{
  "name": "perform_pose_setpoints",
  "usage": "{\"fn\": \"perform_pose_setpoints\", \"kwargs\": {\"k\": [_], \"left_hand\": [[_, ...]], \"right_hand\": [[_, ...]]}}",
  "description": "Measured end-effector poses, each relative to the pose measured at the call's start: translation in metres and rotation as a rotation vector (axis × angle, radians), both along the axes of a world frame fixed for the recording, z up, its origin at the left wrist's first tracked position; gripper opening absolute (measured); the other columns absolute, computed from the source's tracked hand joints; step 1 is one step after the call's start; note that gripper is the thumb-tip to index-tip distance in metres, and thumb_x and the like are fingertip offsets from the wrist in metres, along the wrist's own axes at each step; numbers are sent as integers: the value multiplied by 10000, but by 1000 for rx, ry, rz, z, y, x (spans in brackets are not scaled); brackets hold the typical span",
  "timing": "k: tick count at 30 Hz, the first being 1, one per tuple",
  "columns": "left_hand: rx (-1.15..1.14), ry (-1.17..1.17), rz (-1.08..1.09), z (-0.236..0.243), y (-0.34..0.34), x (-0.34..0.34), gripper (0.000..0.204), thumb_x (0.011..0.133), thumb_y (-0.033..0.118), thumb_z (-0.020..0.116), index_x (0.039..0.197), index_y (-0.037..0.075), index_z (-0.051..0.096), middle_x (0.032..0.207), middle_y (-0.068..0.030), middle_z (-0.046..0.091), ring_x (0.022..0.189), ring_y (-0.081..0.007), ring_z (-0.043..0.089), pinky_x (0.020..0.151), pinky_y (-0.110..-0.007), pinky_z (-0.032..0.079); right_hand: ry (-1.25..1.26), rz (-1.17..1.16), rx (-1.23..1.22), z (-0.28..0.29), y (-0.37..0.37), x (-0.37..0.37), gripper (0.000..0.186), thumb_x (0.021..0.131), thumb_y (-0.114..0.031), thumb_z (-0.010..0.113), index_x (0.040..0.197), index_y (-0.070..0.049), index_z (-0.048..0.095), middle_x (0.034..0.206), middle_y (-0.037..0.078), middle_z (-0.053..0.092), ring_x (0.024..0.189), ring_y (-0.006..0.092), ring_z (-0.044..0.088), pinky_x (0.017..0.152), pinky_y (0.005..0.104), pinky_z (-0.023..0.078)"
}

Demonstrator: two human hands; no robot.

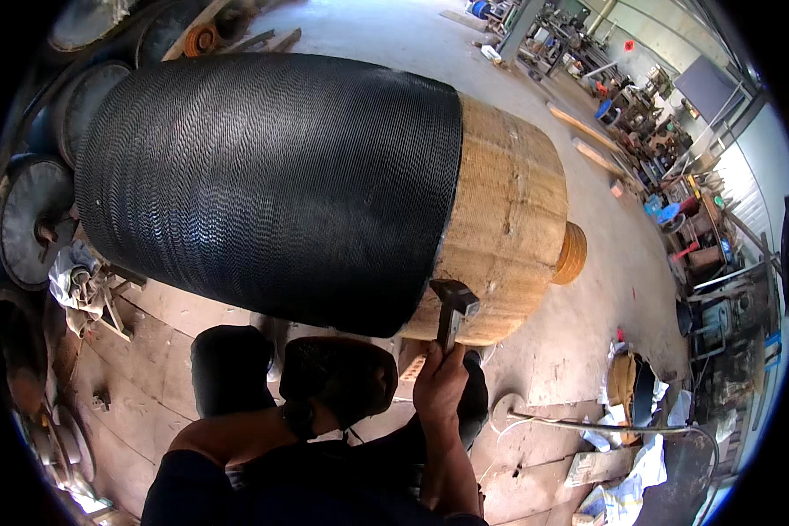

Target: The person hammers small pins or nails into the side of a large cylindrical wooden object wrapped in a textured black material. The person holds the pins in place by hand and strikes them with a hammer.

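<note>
My right hand (438, 381) grips an upright hammer (454, 311), its head against the lower part of a tan, ribbed section (507, 193) of a large horizontal barrel-shaped form. A textured black covering (263, 184) wraps the form's left and middle, and a short orange-tan stub (572, 252) sticks out at the right end. My left hand (329, 412), below a wrist with a dark watch, is at a dark, rounded pad-like thing (331, 368) under the form; its fingers are mostly hidden.
Stacked dark drums (31, 219) line the left, beside bunched cloth (74, 285). Timber pieces (587, 127) and cluttered tools (693, 237) line the right. A metal rod (605, 425) and scattered sacks (640, 482) lie at lower right on the concrete floor (123, 386).
</note>
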State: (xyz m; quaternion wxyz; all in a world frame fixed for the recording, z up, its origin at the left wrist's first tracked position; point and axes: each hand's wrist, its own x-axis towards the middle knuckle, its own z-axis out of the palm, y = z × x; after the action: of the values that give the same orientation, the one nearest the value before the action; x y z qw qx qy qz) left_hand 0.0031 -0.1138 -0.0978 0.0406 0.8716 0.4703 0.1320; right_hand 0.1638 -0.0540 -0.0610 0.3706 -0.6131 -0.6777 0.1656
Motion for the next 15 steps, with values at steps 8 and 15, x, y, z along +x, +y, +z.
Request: {"fn": "perform_pose_setpoints", "kwargs": {"k": [8, 15], "left_hand": [[56, -103, -25, -29, 2, -1, 178, 922, 186, 621, 972, 27, 685, 950, -144, 670, 940, -328, 643, 829, -466, 535], [76, 170, -83, 24, 10, -7, 239, 892, 189, 656, 1077, 38, 642, 1010, -133, 622, 942, -305, 627, 821, -404, 537]], "right_hand": [[573, 6, 647, 18, -11, -2, 263, 997, -214, 455, 894, -1, 568, 612, 89, 512, 501, 226, 484, 534, 288, 423], [354, -44, 120, -5, -22, 6, 254, 1014, -188, 489, 839, -3, 491, 592, 74, 520, 524, 127, 494, 482, 319, 419]]}}
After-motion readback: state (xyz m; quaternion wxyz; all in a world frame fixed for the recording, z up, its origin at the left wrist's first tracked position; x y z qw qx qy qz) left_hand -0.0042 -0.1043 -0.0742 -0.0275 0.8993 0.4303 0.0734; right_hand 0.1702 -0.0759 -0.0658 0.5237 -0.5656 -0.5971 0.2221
